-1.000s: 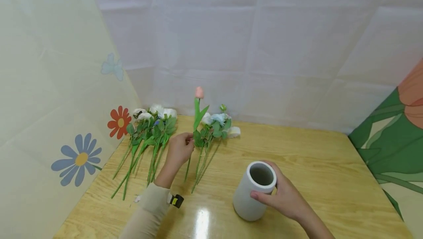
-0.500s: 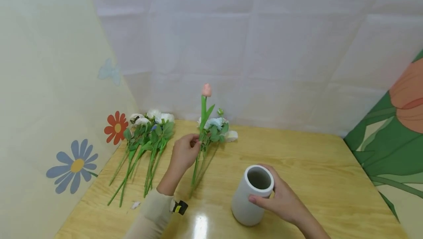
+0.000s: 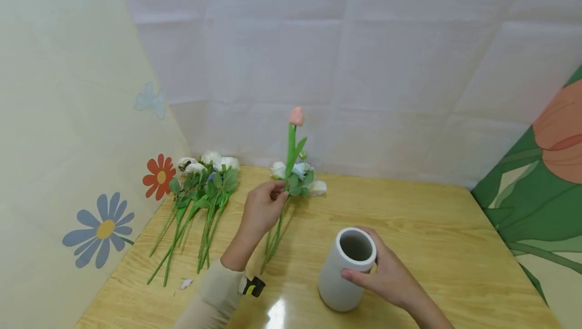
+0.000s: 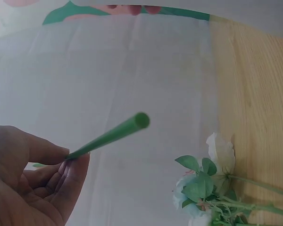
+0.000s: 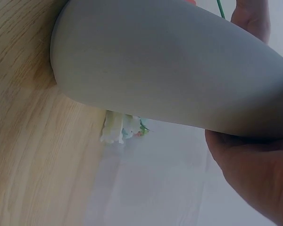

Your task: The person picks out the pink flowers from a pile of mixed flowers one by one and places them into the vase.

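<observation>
My left hand [image 3: 265, 210] pinches the green stem of a pink tulip [image 3: 297, 116], its bloom upright and higher than the other flowers. In the left wrist view the cut end of the tulip stem [image 4: 111, 135] points toward the camera from between thumb and fingers. A white cylindrical vase [image 3: 341, 278] stands on the table to the right, its round mouth facing up. Near the rim, my right hand [image 3: 388, 273] grips it, thumb on the front and fingers around the far side. The right wrist view is mostly filled by the vase wall [image 5: 170, 66].
Behind the tulip lies a small bunch of white and blue flowers [image 3: 300, 170]. A larger bunch of white flowers [image 3: 195, 167] lies at the table's left, stems toward me. A white scrap [image 3: 186, 283] is near those stems. Printed cloths line the back and sides of the wooden table [image 3: 409, 213].
My left hand has carried the tulip to the right and slightly up in the head view, over the small bunch. The right hand keeps its grip on the vase, which stays in place.
</observation>
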The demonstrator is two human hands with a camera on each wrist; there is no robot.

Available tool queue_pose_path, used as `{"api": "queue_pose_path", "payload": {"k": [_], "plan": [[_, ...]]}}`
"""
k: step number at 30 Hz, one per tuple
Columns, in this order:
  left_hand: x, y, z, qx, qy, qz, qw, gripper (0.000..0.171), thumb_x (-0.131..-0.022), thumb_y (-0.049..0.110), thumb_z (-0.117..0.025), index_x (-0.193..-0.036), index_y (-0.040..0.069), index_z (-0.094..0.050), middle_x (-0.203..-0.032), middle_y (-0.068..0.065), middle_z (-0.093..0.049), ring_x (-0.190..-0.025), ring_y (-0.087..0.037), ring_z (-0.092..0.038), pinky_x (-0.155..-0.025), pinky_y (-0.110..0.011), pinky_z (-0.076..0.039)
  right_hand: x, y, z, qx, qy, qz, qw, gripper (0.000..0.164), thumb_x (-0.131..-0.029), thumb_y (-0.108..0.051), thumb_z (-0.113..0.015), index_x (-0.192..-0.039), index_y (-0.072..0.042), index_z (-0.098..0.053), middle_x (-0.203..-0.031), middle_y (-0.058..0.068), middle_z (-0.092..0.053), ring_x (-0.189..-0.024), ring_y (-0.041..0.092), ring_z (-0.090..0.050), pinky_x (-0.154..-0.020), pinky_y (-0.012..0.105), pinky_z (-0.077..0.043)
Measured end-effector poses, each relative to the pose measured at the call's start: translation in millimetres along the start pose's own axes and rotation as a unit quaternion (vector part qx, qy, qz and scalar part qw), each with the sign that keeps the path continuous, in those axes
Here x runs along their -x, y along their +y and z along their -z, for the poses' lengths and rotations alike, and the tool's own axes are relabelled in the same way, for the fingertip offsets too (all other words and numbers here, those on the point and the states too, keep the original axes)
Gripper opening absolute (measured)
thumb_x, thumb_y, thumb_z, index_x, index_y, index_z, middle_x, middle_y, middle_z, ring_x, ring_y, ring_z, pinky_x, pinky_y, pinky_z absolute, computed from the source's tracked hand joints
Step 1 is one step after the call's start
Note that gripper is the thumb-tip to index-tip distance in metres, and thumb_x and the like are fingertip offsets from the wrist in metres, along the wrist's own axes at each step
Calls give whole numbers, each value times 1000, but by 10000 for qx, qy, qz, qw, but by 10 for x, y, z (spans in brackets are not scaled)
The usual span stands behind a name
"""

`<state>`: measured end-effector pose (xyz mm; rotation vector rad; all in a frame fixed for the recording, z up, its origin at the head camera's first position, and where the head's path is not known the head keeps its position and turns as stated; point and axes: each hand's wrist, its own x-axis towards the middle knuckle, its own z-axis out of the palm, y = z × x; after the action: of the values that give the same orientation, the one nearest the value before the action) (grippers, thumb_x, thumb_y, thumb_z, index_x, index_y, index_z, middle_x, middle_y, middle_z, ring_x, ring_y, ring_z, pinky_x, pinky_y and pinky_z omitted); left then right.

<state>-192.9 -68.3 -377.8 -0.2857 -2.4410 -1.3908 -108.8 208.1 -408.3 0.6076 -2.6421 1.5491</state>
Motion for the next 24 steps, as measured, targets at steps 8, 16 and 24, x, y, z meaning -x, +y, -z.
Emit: {"api": "queue_pose_path", "payload": {"k": [8,16,24], "plan": [[-13,189,-28,255,-78,-237,9994,27,-96,9,-68,-121,-1,-70,-99,-8,-72,-87,-20,-68,-71,-30,-58,-8,1,0,66,-13,-30,10000,77,-78,-19,-89,-141,-9,-46,-123,4,-63,-108,15,-62,-88,34,-52],[-59,349,-88,534,-12,-694,9962,24,-94,6,-70,-117,-3,-71,-95,-10,-73,-85,-21,-68,-71,-28,-57,-10,16,7,87,3,46,10000,77,-78,-18,-89,-141,-9,-46,-122,4,-64,-107,14,-62,-87,33,-52],[-91,497,-144,928,34,-840,9921,25,-93,4,-71,-117,-3,-71,-95,-12,-73,-85,-22,-70,-69,-23,-58,-11,21,7,17,-67,67,10000,77,-79,-18,-89,-141,-8,-45,-123,4,-63,-107,16,-62,-88,35,-52]]}}
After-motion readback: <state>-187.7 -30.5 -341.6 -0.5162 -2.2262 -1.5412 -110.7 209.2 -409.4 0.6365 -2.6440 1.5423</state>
